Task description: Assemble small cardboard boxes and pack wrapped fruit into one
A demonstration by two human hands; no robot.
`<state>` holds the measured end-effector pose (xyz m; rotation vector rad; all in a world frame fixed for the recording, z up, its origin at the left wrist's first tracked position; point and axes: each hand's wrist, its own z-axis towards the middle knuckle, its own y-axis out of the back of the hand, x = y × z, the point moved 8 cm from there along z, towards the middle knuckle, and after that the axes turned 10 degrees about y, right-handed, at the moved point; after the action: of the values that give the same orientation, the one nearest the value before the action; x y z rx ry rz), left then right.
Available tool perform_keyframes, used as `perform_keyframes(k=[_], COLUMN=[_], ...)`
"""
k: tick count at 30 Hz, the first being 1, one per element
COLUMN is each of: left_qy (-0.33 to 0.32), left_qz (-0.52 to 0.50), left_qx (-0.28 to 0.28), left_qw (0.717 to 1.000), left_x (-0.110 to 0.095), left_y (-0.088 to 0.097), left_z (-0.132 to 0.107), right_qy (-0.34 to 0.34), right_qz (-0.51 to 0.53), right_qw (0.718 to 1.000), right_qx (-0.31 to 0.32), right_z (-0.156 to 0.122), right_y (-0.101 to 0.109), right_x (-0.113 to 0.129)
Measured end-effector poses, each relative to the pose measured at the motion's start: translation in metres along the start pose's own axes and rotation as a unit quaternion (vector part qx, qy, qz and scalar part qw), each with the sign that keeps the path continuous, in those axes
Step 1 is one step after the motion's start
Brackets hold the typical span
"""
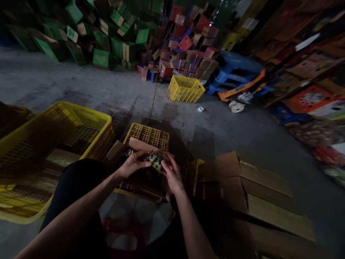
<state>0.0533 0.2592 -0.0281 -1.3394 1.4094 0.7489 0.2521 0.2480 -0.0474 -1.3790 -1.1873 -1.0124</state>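
Note:
Between my two hands is a small clear plastic packet [155,160] with yellow-green and dark patches; what is inside is too dim to name. My left hand [134,163] pinches its left side between thumb and fingers. The fingers of my right hand [171,172] close on its right side. Below them stands an open cardboard box [142,145] on an upturned yellow crate [147,135], its inside mostly dark and covered by my hands. Another shiny wrapped piece [129,152] shows just beyond my left hand.
A large yellow crate [109,126] stands at my left. Flattened cardboard boxes [269,180] lie at my right. Ahead are a small yellow crate [186,90], an orange pallet jack [242,90], blue pallets [234,68], and heaped green boxes [101,58] and red boxes [185,43].

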Motion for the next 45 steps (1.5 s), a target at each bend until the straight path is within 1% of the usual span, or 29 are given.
perform_keyframes(k=[2,4,7,9,12,14,15,17,19,21,24,26,30,35,38,40,42,43,44,45], left_qy=[0.001,0.004,0.002,0.002,0.011,0.023,0.026,0.023,0.015,0.018,0.025,0.016,-0.016,-0.035,-0.051,-0.047,-0.032,-0.028,-0.027,-0.025], left_qz=[0.0,-0.012,-0.055,-0.075,-0.092,-0.115,-0.127,-0.136,-0.123,-0.094,-0.034,0.004,0.072,0.147,0.18,0.196,0.194,0.187,0.176,0.161], left_qx=[0.031,0.049,0.038,0.041,0.047,0.035,0.027,0.021,0.017,0.012,0.0,-0.007,-0.001,0.015,0.023,0.044,0.068,0.07,0.065,0.056], left_qw=[1.0,0.999,0.998,0.996,0.995,0.992,0.991,0.99,0.992,0.995,0.999,1.0,0.997,0.988,0.982,0.978,0.978,0.979,0.982,0.985], left_x=[0.0,0.001,0.004,0.007,0.013,0.018,0.019,0.02,0.018,0.017,0.014,0.009,0.002,0.007,0.007,0.007,0.007,0.006,0.004,0.003], left_y=[-0.005,-0.008,-0.008,-0.01,-0.013,-0.012,-0.011,-0.009,-0.007,-0.005,-0.005,-0.007,-0.015,-0.018,-0.019,-0.022,-0.027,-0.027,-0.027,-0.026], left_z=[-0.001,0.0,0.001,0.001,0.001,0.001,0.001,0.002,0.002,0.002,0.001,-0.001,-0.006,-0.007,-0.007,-0.009,-0.011,-0.012,-0.013,-0.013], right_qy=[-0.007,-0.012,-0.018,-0.033,-0.063,-0.077,-0.077,-0.059,-0.033,-0.001,0.072,0.115,0.167,0.218,0.226,0.213,0.184,0.171,0.163,0.158], right_qz=[0.012,0.035,0.083,0.109,0.126,0.103,0.073,-0.008,-0.075,-0.106,-0.124,-0.132,-0.167,-0.227,-0.245,-0.231,-0.206,-0.193,-0.183,-0.177], right_qw=[1.0,0.999,0.996,0.993,0.989,0.989,0.992,0.997,0.996,0.994,0.988,0.981,0.968,0.945,0.94,0.949,0.961,0.966,0.969,0.971], right_qx=[-0.017,-0.024,-0.026,-0.012,0.041,0.067,0.068,0.049,0.021,0.012,0.055,0.086,0.09,0.093,0.077,0.037,-0.004,-0.016,-0.014,0.003], right_z=[0.001,0.003,0.003,0.001,-0.003,-0.005,-0.005,-0.003,0.0,0.001,0.001,-0.001,-0.002,-0.002,-0.002,-0.001,0.0,0.001,0.001,0.001], right_y=[0.004,0.003,-0.002,-0.009,-0.021,-0.023,-0.021,-0.012,-0.003,-0.001,-0.012,-0.02,-0.022,-0.021,-0.018,-0.009,0.001,0.005,0.006,0.004], right_x=[-0.007,-0.012,-0.014,-0.014,-0.015,-0.019,-0.02,-0.019,-0.012,-0.001,0.022,0.032,0.038,0.041,0.045,0.048,0.05,0.05,0.05,0.05])
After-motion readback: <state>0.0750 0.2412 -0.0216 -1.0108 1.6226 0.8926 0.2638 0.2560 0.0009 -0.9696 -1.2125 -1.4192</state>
